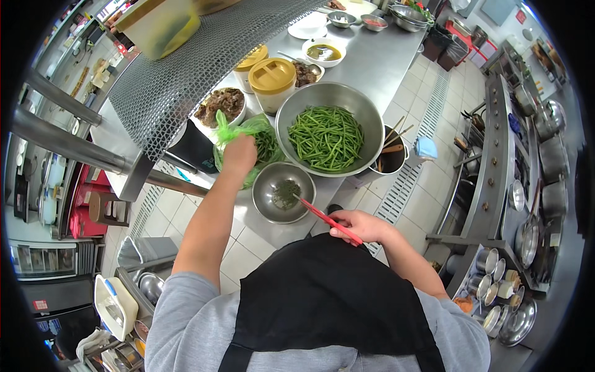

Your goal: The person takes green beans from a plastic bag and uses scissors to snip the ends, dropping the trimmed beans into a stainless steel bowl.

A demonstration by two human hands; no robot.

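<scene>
My left hand (240, 153) is at a green plastic bag (253, 125) with green beans inside; its fingers are partly hidden from above, so its hold on the bag is unclear. In my right hand (355, 225) is a pair of red-handled scissors (325, 217), the tip over the right side of a small steel bowl (265, 204). Small dark green bits (284, 193) lie in the bottom of that bowl. Behind it stands a large steel bowl (283, 116) holding a heap of green beans (326, 138).
Tubs with yellow lids (272, 76), a bowl of brown food (221, 106) and a bowl of yellowish liquid (324, 52) stand farther back on the steel table (372, 60). A mesh shelf (186, 69) overhangs the left. A pot with utensils (393, 160) stands at the right.
</scene>
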